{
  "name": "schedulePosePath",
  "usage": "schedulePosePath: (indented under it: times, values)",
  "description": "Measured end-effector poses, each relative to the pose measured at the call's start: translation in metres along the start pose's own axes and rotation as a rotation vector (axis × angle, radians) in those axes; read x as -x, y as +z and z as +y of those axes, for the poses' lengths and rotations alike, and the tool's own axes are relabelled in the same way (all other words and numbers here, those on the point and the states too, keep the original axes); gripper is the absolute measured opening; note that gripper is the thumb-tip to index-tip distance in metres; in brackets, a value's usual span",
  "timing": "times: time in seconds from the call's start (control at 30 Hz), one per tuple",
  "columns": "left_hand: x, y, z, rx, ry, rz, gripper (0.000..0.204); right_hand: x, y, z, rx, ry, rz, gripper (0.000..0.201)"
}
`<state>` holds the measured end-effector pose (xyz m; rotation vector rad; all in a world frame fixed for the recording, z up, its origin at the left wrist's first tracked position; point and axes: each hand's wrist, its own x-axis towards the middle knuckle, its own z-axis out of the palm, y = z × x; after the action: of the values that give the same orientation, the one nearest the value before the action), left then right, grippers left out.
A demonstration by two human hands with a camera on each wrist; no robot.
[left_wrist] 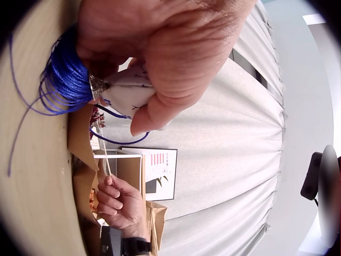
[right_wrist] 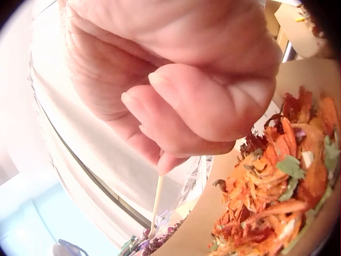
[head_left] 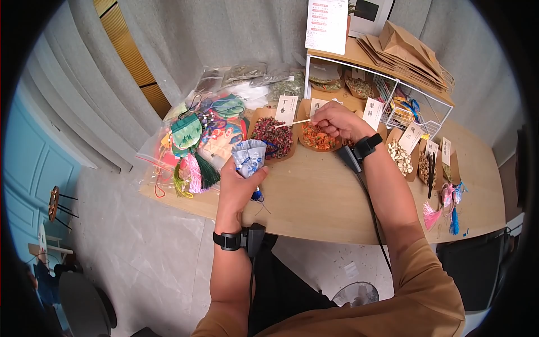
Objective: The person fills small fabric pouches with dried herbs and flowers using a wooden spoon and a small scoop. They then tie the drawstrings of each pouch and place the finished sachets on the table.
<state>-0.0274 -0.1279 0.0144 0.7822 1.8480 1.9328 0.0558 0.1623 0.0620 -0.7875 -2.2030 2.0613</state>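
Observation:
My left hand (head_left: 236,188) grips a small blue-and-white patterned cloth pouch (head_left: 249,156) near the table's front edge, its mouth facing up. A blue tassel (left_wrist: 64,77) hangs from the pouch below the fingers. My right hand (head_left: 338,121) pinches a thin pale stick (head_left: 296,122) between thumb and fingertips. The stick's far end reaches down to the dark red dried petals (head_left: 272,135) in a brown paper tray, just beyond the pouch. Beneath the right hand lies a second tray of orange dried petals (right_wrist: 272,197).
A plastic bag (head_left: 149,151) with colourful tasselled pouches spreads over the table's left. White label cards (head_left: 287,109) stand in the trays. At the right are pale dried slices (head_left: 400,157), black tweezers (head_left: 431,175) and pink and blue tassels (head_left: 431,216). Paper bags (head_left: 404,53) top a rack behind.

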Motion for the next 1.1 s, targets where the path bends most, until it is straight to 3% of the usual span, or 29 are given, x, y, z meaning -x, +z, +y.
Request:
schedulePosePath:
  times: [0.33, 0.53, 0.83, 1.03, 1.1]
  values:
    - [0.000, 0.000, 0.003, -0.007, -0.003, -0.013, 0.041, 0.029, 0.016, -0.030, -0.010, -0.198, -0.169, 0.016]
    - [0.001, 0.002, 0.002, 0.004, 0.004, -0.002, 0.040, 0.039, 0.030, -0.033, 0.148, -0.355, -0.183, 0.013]
    - [0.000, 0.001, 0.000, -0.008, 0.007, 0.009, 0.039, 0.043, 0.023, -0.037, 0.189, -0.401, -0.123, 0.012]
    - [0.001, 0.002, 0.003, -0.002, 0.005, 0.003, 0.040, 0.043, 0.025, -0.036, 0.376, -0.619, -0.108, 0.011]
    - [0.001, 0.002, 0.004, -0.007, 0.004, 0.006, 0.040, 0.047, 0.024, -0.040, 0.385, -0.581, -0.119, 0.011]
